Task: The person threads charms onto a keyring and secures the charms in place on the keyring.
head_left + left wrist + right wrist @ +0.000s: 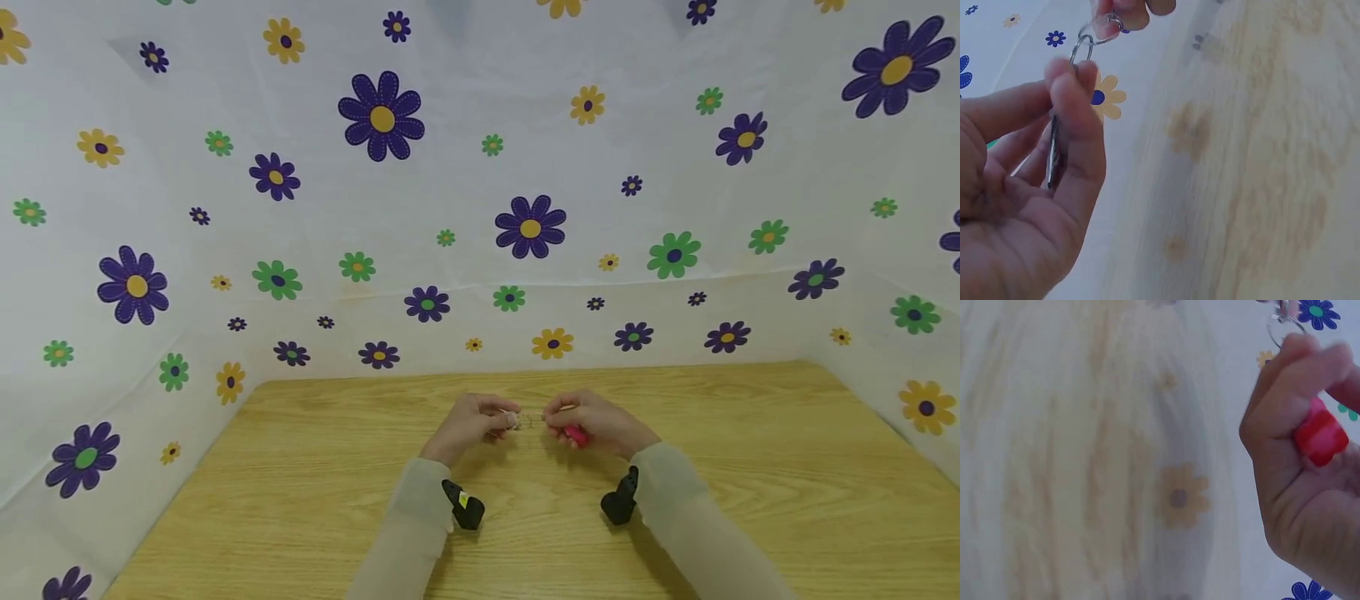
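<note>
Thumb and fingers of my left hand (474, 423) pinch a thin silvery metal piece (1052, 156), seen edge-on, with a metal ring (1082, 49) standing out above the fingertips. Across from it, my right hand (598, 423) holds a pink-red keychain (1321, 434), its glossy body tucked in the curled fingers. A thin ring (1282, 328) at its fingertips reaches toward the left hand. Between the hands, the rings (529, 420) meet and overlap in the left wrist view. Most of the metal piece is hidden by the left fingers.
Both hands are over a wood-grain table (337, 500). A white cloth with printed flowers (457, 183) stands as a wall at the back and both sides. Black wrist cameras (467, 510) sit at the cuffs of the pale sleeves (408, 533).
</note>
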Demonstrator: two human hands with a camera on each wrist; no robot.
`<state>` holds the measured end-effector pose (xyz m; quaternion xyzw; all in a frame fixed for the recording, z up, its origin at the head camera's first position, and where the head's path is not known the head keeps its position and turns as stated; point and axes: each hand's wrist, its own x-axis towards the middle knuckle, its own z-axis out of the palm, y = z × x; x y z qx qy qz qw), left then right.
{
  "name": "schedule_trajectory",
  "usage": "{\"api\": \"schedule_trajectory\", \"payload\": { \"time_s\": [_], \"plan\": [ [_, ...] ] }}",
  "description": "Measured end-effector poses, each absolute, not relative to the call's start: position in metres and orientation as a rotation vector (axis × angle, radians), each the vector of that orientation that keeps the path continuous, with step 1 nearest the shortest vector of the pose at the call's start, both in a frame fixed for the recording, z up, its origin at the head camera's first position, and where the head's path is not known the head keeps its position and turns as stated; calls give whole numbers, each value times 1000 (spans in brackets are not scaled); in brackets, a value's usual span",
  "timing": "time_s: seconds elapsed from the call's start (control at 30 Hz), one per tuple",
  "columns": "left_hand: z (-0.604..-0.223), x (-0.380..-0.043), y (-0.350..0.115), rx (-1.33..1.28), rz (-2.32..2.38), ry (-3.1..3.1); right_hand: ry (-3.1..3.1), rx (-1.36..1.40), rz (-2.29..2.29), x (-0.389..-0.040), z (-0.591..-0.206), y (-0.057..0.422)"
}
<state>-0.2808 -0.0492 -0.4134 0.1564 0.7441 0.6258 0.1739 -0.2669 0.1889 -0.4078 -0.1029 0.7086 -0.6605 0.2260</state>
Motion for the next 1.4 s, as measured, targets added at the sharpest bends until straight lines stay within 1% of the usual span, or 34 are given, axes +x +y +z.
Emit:
{"api": "schedule_trajectory", "payload": {
  "time_s": [0.3, 0.6, 1.1, 1.4],
  "plan": [
    [-415, -282, -61, 527, 1740, 1771, 1743, -378, -1725, -271, -405, 211],
    [-411, -284, -67, 557, 1706, 1629, 1660, -464, -1722, -269, -405, 224],
    [-418, -294, -62, 446, 1727, 1741, 1800, -301, -1797, -275, -411, 227],
    [-424, -298, -56, 352, 1751, 1791, 1851, -201, -1737, -278, -410, 229]
  ]
}}
